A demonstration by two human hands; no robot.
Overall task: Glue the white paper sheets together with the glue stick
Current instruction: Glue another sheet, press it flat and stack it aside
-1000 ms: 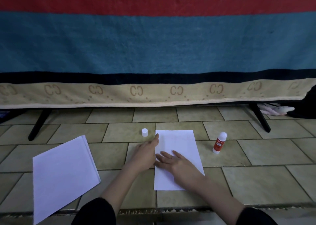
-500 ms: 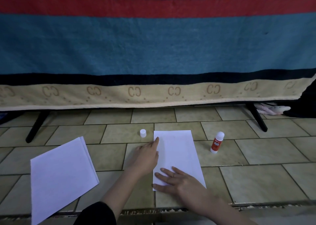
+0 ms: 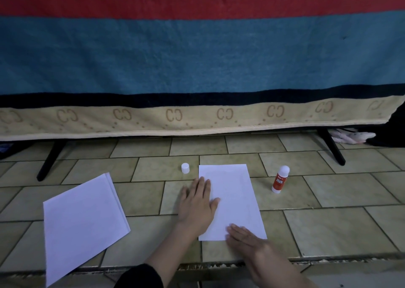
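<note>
A white paper sheet (image 3: 232,197) lies flat on the tiled floor in front of me. My left hand (image 3: 198,202) rests palm down on its left edge, fingers spread, partly on the tile. My right hand (image 3: 246,239) presses flat on the sheet's near right corner. Both hands hold nothing. An orange and white glue stick (image 3: 280,179) stands upright to the right of the sheet, apart from it. Its white cap (image 3: 185,168) sits on the floor near the sheet's far left corner. A stack of white paper sheets (image 3: 83,222) lies tilted at the left.
A blue, red and beige blanket (image 3: 197,68) hangs over a rack behind the sheet. Black rack legs (image 3: 51,158) (image 3: 331,146) stand on the tiles at both sides. The tiled step's edge (image 3: 219,265) runs just below my hands.
My right hand slid down the sheet to its near right corner. My left hand turned from its edge to lie flat on the sheet's left side.
</note>
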